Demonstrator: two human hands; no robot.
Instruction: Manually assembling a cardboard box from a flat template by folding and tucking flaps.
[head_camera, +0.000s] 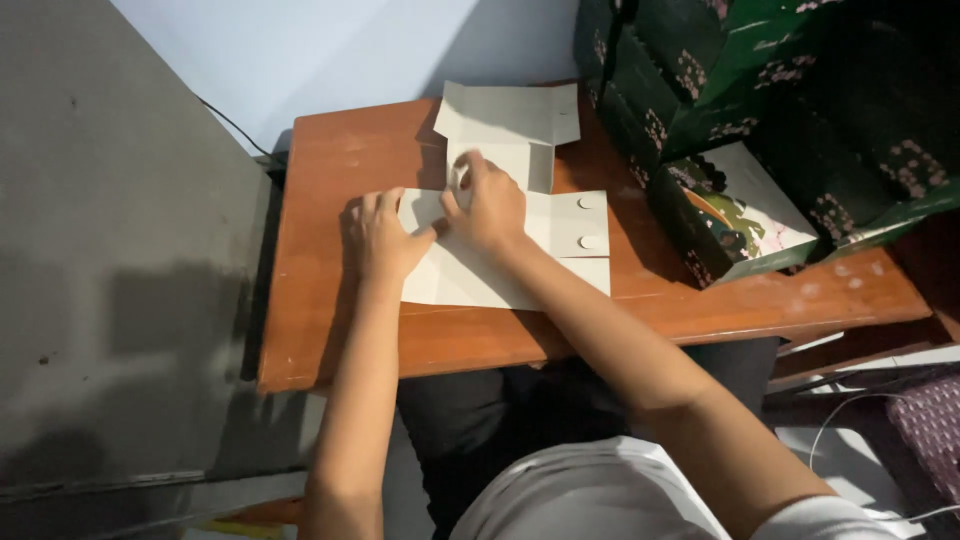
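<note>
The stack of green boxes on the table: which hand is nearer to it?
The right hand. It presses the flat cardboard sheet mid-table, closer to the green boxes. The left hand rests at the sheet's far left edge.

pale cream flat cardboard sheet (505, 240), reddish-brown wooden table (340, 300), dark green boxes with pink blossom pattern (760, 90)

We see a flat sheet of matt grey-white cardboard (520, 240) on a table (340, 330) of reddish-brown wood, smooth and lightly glossy, with scuffed pale patches. Beside it, the stacked boxes (760, 110) look like printed dark green card with a slight sheen.
</note>
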